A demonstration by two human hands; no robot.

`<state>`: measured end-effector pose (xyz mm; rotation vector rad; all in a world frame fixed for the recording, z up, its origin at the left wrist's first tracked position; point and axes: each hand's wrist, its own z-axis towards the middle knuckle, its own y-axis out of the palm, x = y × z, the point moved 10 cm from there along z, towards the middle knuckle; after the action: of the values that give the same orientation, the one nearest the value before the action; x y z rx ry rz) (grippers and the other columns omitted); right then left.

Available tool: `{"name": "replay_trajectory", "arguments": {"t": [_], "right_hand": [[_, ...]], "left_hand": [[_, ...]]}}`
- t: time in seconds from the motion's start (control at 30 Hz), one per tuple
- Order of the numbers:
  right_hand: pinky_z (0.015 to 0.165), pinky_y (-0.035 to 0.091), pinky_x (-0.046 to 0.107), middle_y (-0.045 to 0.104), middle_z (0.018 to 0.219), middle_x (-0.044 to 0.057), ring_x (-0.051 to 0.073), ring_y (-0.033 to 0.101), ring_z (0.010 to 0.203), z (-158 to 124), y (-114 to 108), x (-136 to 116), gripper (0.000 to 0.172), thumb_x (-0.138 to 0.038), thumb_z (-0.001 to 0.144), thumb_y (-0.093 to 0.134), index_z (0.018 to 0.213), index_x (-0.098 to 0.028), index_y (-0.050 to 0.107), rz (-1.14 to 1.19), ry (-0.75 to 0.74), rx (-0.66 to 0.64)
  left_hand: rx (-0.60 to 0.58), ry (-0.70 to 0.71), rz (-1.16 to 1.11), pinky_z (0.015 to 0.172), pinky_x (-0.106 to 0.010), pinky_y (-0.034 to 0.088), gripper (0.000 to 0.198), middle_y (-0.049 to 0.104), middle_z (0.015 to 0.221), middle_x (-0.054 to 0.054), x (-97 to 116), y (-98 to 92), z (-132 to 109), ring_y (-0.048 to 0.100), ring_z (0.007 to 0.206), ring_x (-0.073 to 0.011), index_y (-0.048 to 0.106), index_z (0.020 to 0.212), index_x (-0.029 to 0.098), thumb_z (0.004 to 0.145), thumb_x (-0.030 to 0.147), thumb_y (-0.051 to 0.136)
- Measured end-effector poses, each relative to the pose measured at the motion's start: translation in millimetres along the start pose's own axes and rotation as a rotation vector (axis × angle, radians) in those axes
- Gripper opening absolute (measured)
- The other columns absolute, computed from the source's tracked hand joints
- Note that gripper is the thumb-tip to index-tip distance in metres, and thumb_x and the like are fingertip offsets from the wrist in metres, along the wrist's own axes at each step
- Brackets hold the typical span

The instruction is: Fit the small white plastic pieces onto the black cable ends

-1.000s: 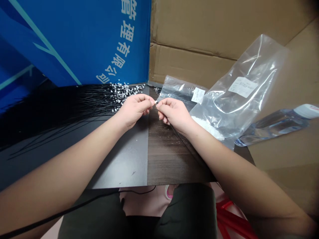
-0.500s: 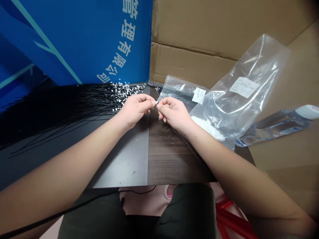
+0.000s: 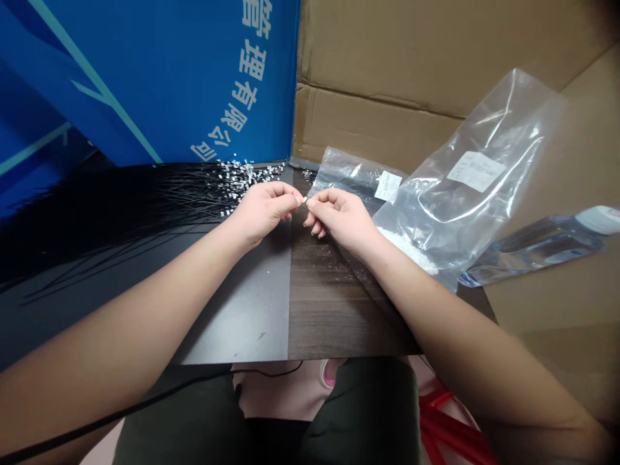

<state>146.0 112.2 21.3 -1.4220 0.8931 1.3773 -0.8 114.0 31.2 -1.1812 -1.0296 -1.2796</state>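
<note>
My left hand (image 3: 261, 212) pinches a small white connector (image 3: 303, 199) between thumb and forefinger. Opposite it, with fingertips almost touching, my right hand (image 3: 343, 223) pinches the end of a thin black wire; most of that wire is hidden by the hand and forearm. Both hands are over the table, near the seam between its grey and brown surfaces. Beyond my left hand lies a large bundle of black wires (image 3: 121, 200), with many white connectors (image 3: 237, 177) at their ends.
A labelled clear bag (image 3: 361, 171) lies behind my right hand. Right of it, a larger clear bag (image 3: 436, 219) holds small white pieces (image 3: 407, 248). A water bottle (image 3: 537, 248) lies tilted at far right. Blue panel (image 3: 169, 77) and cardboard (image 3: 378, 123) stand behind.
The fingers of my right hand have shifted slightly around the wire, the lower ones loosening a little. My left hand stays nearly still; the view has moved a touch.
</note>
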Motion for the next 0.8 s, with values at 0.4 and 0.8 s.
{"name": "replay_trajectory", "arguments": {"t": [0.4,0.8], "right_hand": [[0.067,0.049,0.028,0.075,0.083,0.003,0.013,0.063,0.074,-1.8,-2.1,-17.5,0.012,-0.026,0.092,0.068,0.086,-0.018,0.075,-0.322,-0.153,-0.132],[0.050,0.040,0.021,0.073,0.074,0.004,0.008,0.054,0.057,-1.8,6.1,13.5,0.009,-0.019,0.089,0.070,0.081,-0.015,0.073,-0.102,0.156,-0.236]], "left_hand": [[-0.200,-0.093,0.197,0.057,-0.026,0.038,0.008,0.064,0.063,-0.002,-8.8,5.4,0.6,0.051,0.058,-0.0119,0.077,0.069,0.017,0.069,0.025,0.074],[-0.302,-0.123,0.315,0.055,-0.025,0.035,0.014,0.063,0.064,-0.002,-14.7,10.3,-2.4,0.050,0.059,-0.0124,0.078,0.074,0.018,0.072,0.031,0.077]]}}
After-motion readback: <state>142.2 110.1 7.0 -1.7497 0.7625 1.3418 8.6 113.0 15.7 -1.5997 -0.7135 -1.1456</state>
